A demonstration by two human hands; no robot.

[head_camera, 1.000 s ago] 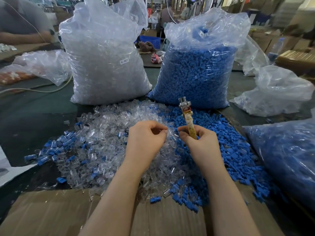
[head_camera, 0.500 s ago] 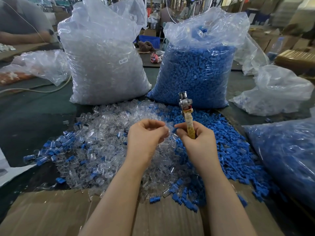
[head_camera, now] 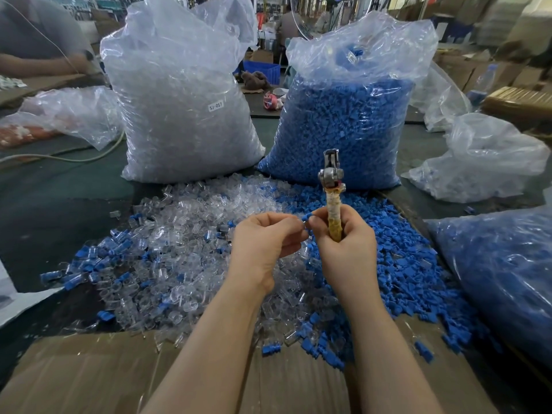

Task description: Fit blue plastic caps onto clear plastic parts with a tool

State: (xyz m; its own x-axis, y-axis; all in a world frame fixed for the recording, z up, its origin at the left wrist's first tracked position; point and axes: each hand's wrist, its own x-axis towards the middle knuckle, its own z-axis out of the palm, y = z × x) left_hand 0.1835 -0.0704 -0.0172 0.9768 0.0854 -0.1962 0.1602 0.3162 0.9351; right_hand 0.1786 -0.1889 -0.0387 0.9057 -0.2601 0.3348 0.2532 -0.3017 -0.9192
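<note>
The left hand [head_camera: 263, 243] is holding its fingers curled, and its fingertips are pinching something small at the gap between the two hands; this is most likely a clear plastic part, but it is too small to tell for sure. The right hand [head_camera: 343, 234] is gripping the tool with the yellowish wrapped handle and metal head [head_camera: 332, 204] in its palm, and at the same time its thumb and forefinger are pinching a small blue plastic cap [head_camera: 307, 218]. So both grips are closed on something.

The cap is sitting between the two hands, above the pile of loose clear plastic parts [head_camera: 179, 249] on the desk [head_camera: 59, 210], and just beside the left fingertips. Its long axis seems to be lying nearly level, pointing toward the left hand. The tool is standing almost upright, head up and leaning slightly away from the person.

To do this step well, I think the person should be keeping the cap in one straight line with the opening of the clear part before pressing. If it goes in tilted, it may jam or slip away into the pile.
</note>
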